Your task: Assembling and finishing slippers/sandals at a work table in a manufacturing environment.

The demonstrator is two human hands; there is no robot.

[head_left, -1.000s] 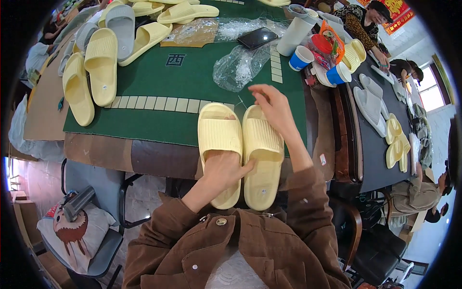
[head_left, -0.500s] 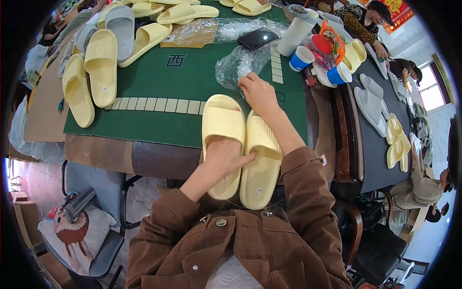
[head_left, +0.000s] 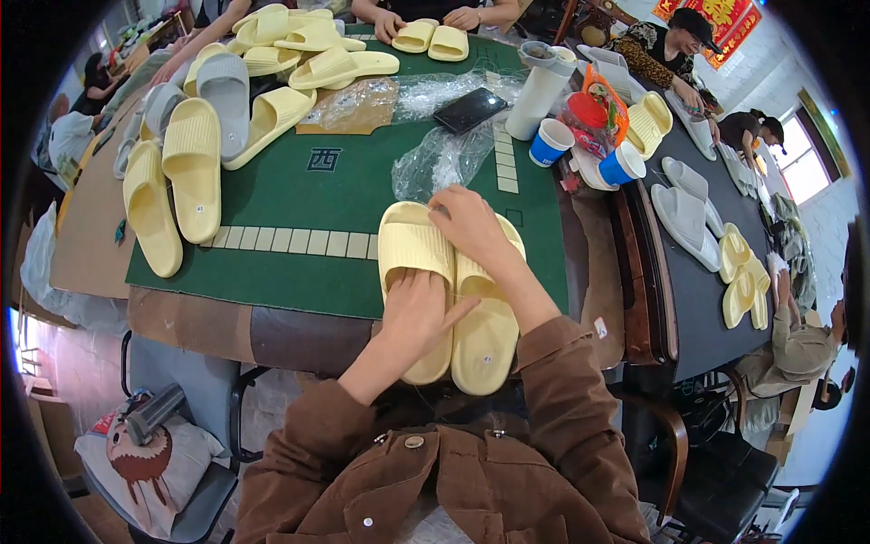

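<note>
Two pale yellow slippers sit side by side at the near table edge, toes pointing away. My left hand (head_left: pixel 412 317) has its fingers inside the left slipper (head_left: pixel 412 243), under its ribbed strap. Its thumb stretches across to the right slipper (head_left: pixel 485 355). My right hand (head_left: pixel 471 225) is closed in a pinch at the toe ends, over the gap between the pair. Whatever its fingertips hold is too small to make out. A crumpled clear plastic bag (head_left: pixel 435 168) lies just beyond that hand. A thin strand shows near the left slipper's heel.
More yellow slippers (head_left: pixel 195 172) and grey ones (head_left: pixel 225 95) are heaped at the far left of the green mat (head_left: pixel 299 199). A phone (head_left: pixel 469 110), white roll (head_left: pixel 541 95) and paper cups (head_left: pixel 551 142) stand far right. Across the table, a person's hands touch another yellow pair (head_left: pixel 449 43).
My right hand has moved slightly left and nearer, onto the slippers' toe ends. The view has shifted, bringing the person across the table into sight. My left hand stays inside the left slipper.
</note>
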